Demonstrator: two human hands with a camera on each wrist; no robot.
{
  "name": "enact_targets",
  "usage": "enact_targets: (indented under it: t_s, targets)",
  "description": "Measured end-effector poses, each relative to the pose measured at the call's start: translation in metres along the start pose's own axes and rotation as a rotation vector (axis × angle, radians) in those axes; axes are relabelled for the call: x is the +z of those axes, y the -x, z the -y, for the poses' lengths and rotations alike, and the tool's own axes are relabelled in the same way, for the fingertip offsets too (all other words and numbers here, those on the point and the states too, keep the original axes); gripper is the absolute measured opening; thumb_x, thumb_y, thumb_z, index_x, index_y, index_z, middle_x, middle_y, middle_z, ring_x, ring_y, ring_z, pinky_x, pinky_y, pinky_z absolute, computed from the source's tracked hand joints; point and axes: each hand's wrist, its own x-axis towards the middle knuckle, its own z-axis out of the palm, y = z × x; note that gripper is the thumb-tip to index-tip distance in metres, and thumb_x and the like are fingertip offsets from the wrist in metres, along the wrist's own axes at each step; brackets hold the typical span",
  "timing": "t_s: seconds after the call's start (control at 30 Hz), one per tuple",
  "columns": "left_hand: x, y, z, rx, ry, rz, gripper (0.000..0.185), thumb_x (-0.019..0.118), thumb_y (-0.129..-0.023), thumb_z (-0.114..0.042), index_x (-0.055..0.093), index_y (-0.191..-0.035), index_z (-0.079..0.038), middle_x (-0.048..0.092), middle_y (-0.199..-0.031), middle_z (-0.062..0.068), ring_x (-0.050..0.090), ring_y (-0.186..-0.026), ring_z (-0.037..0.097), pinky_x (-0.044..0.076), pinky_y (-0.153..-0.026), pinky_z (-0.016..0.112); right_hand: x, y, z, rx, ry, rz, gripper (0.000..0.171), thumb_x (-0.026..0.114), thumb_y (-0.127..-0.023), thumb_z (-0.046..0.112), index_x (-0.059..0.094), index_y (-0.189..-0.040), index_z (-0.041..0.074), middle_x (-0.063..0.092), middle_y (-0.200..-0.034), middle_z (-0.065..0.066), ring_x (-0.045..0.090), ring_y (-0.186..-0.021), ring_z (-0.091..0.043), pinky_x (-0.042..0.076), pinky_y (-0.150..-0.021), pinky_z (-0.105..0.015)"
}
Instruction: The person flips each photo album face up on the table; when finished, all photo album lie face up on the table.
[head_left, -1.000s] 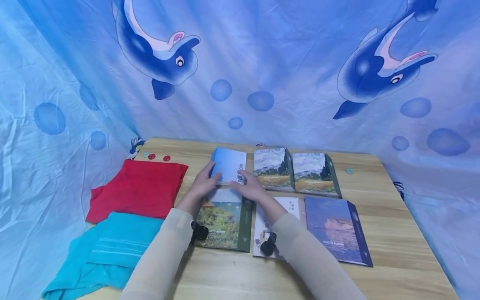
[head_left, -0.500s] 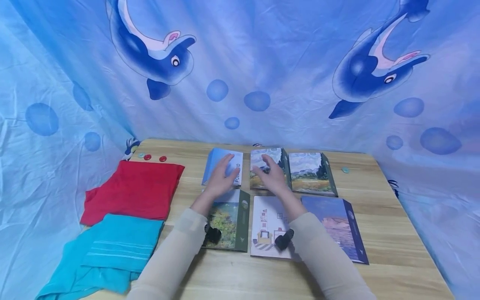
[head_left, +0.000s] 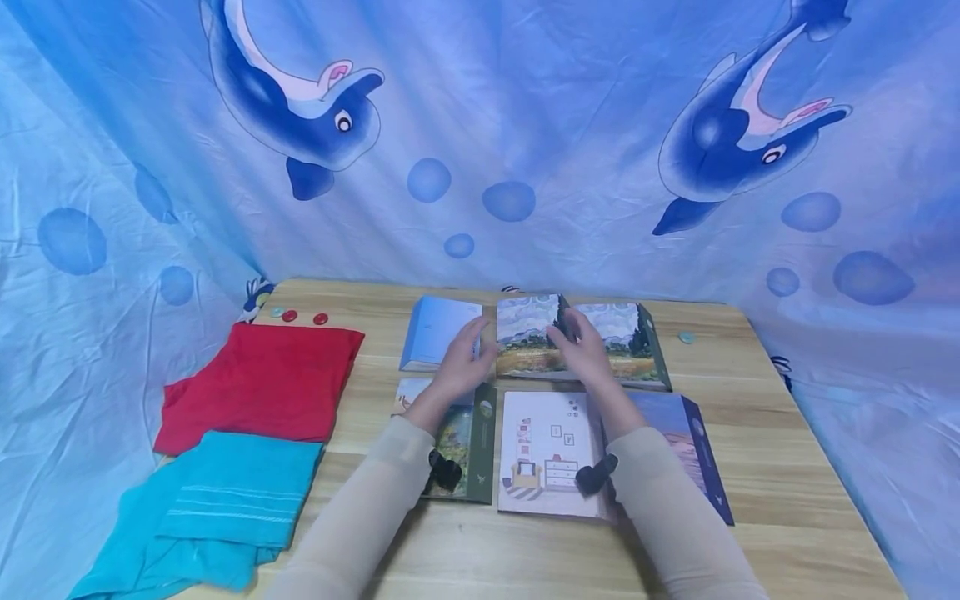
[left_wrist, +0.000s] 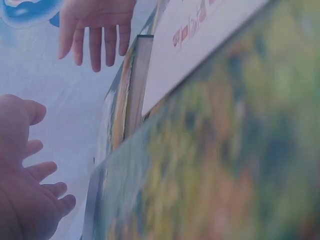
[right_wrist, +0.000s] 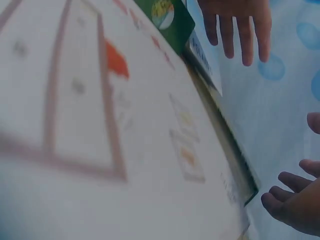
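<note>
In the head view my left hand [head_left: 459, 367] hovers between the pale blue album [head_left: 435, 329] and a landscape-painting photo album [head_left: 525, 342] in the back row. My right hand [head_left: 588, 354] is over that album's right side, beside a second matching album [head_left: 618, 337]. Both hands have spread, relaxed fingers and grip nothing; whether they touch the albums cannot be told. Under the forearms lie a green-spined album [head_left: 483, 450], a white album with a drawn room [head_left: 551, 467] and a purple-blue album [head_left: 693, 450]. The left wrist view shows my right hand [left_wrist: 100, 25] with straight fingers.
A folded red cloth [head_left: 262, 379] and a turquoise cloth [head_left: 232, 492] lie on the table's left. Small red discs [head_left: 321, 318] and a teal disc [head_left: 278, 312] sit behind them. Another teal disc [head_left: 686, 337] lies at the right. A blue dolphin curtain [head_left: 480, 150] hangs behind.
Both hands let go of the pale blue album, which stays at the back left. They have moved right, to either side of the middle back album. The view has shifted slightly.
</note>
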Motion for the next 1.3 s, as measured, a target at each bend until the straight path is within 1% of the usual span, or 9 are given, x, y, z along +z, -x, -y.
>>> enact_targets:
  t_s: [0.17, 0.37, 0.47, 0.67, 0.8, 0.97, 1.2, 1.27, 1.3]
  targets:
    - [0.012, -0.005, -0.004, -0.032, 0.028, 0.041, 0.061, 0.052, -0.106, -0.032, 0.033, -0.158, -0.006, 0.026, -0.164, 0.016, 0.025, -0.15, 0.036, 0.023, -0.121, 0.055, -0.006, -0.002, -0.01, 0.052, -0.015, 0.007, 0.077, 0.059, -0.102, 0.045, 0.023, -0.162, 0.013, 0.025, -0.166, -0.013, 0.024, -0.151, -0.033, 0.023, -0.122, -0.052]
    - [0.03, -0.009, -0.012, -0.115, 0.01, 0.076, 0.061, 0.053, -0.104, -0.034, 0.035, -0.157, -0.009, 0.018, -0.167, 0.016, 0.018, -0.152, 0.038, 0.02, -0.121, 0.058, -0.007, -0.001, -0.019, 0.088, 0.115, 0.045, 0.076, 0.058, -0.102, 0.045, 0.026, -0.161, 0.01, 0.031, -0.161, -0.022, 0.031, -0.146, -0.042, 0.029, -0.117, -0.058]
    - [0.041, -0.011, -0.013, -0.154, -0.025, 0.089, 0.062, 0.053, -0.103, -0.037, 0.037, -0.157, -0.01, 0.012, -0.168, 0.016, 0.014, -0.153, 0.037, 0.018, -0.121, 0.058, -0.007, 0.0, -0.022, 0.114, 0.121, 0.095, 0.077, 0.056, -0.102, 0.048, 0.024, -0.162, 0.01, 0.027, -0.163, -0.023, 0.027, -0.148, -0.042, 0.027, -0.118, -0.06]
    - [0.054, -0.014, -0.014, -0.203, -0.041, 0.129, 0.066, 0.052, -0.102, -0.042, 0.035, -0.158, -0.012, 0.011, -0.169, 0.016, 0.015, -0.153, 0.037, 0.02, -0.121, 0.056, -0.004, 0.0, -0.024, 0.138, 0.084, 0.153, 0.08, 0.055, -0.102, 0.049, 0.017, -0.164, 0.015, 0.015, -0.167, -0.02, 0.015, -0.152, -0.042, 0.019, -0.119, -0.062]
    - [0.055, -0.013, -0.015, -0.235, -0.04, 0.137, 0.069, 0.053, -0.101, -0.045, 0.032, -0.16, -0.014, 0.01, -0.169, 0.014, 0.015, -0.153, 0.037, 0.02, -0.121, 0.057, -0.002, 0.002, -0.017, 0.169, 0.002, 0.159, 0.081, 0.056, -0.101, 0.049, 0.018, -0.164, 0.016, 0.012, -0.168, -0.017, 0.011, -0.153, -0.04, 0.017, -0.12, -0.062]
    - [0.052, -0.016, -0.018, -0.266, 0.055, 0.081, 0.074, 0.06, -0.096, -0.042, 0.033, -0.159, -0.014, 0.006, -0.17, 0.012, 0.013, -0.153, 0.038, 0.019, -0.121, 0.057, 0.003, 0.002, -0.002, 0.195, -0.131, 0.141, 0.086, 0.06, -0.098, 0.052, 0.018, -0.163, 0.015, 0.011, -0.169, -0.013, 0.014, -0.153, -0.038, 0.017, -0.121, -0.06]
    - [0.051, -0.017, -0.019, -0.3, 0.172, 0.039, 0.074, 0.061, -0.096, -0.041, 0.034, -0.159, -0.016, 0.005, -0.171, 0.007, 0.011, -0.154, 0.035, 0.018, -0.122, 0.056, 0.007, 0.002, 0.005, 0.223, -0.342, -0.019, 0.084, 0.062, -0.097, 0.052, 0.026, -0.161, 0.011, 0.025, -0.165, -0.013, 0.025, -0.15, -0.035, 0.023, -0.121, -0.054]
    - [0.051, -0.017, -0.018, -0.307, 0.182, 0.031, 0.073, 0.061, -0.097, -0.042, 0.034, -0.159, -0.017, 0.006, -0.171, 0.006, 0.012, -0.154, 0.033, 0.017, -0.122, 0.056, 0.007, 0.003, 0.005, 0.231, -0.404, -0.067, 0.077, 0.061, -0.099, 0.048, 0.031, -0.159, 0.01, 0.032, -0.162, -0.014, 0.033, -0.145, -0.035, 0.029, -0.119, -0.052]
    - [0.052, -0.017, -0.018, -0.306, 0.188, 0.024, 0.072, 0.061, -0.097, -0.043, 0.034, -0.159, -0.017, 0.007, -0.17, 0.005, 0.012, -0.154, 0.033, 0.017, -0.122, 0.056, 0.007, 0.004, 0.004, 0.235, -0.433, -0.09, 0.074, 0.061, -0.1, 0.045, 0.034, -0.158, 0.01, 0.038, -0.158, -0.014, 0.043, -0.137, -0.032, 0.038, -0.114, -0.046]
